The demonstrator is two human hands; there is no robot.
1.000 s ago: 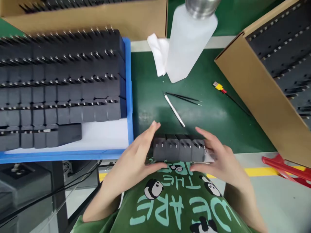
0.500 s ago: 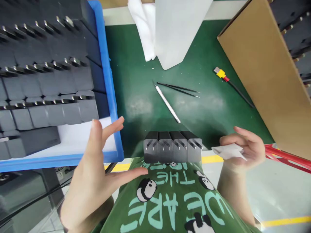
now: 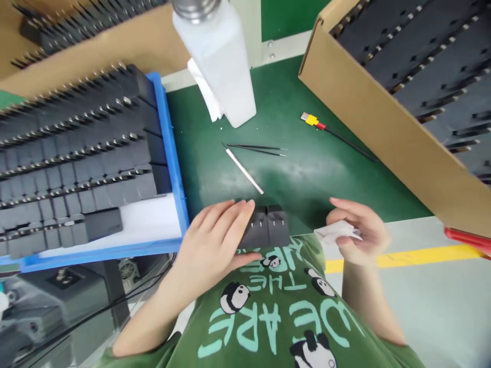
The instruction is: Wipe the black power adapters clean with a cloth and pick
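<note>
A short row of dark grey plug adapters [image 3: 268,230] lies at the near edge of the green mat [image 3: 307,168]. My left hand [image 3: 215,240] lies over the left part of the row, thumb under its near side, so only two adapters show. My right hand [image 3: 358,230] hovers to the right of the row, apart from it, and pinches a small white wipe [image 3: 335,232].
A blue tray [image 3: 171,153] packed with rows of adapters stands at the left. A cardboard box [image 3: 383,117] with black adapters stands at the right. A white bottle [image 3: 218,61], a white cloth, tweezers [image 3: 257,149], a metal stick [image 3: 243,171] and a USB cable [image 3: 333,135] lie on the mat.
My left hand came in from the tray side and settled onto the adapter row. My right hand, off the row since a second ago, keeps the wipe. The view shifted.
</note>
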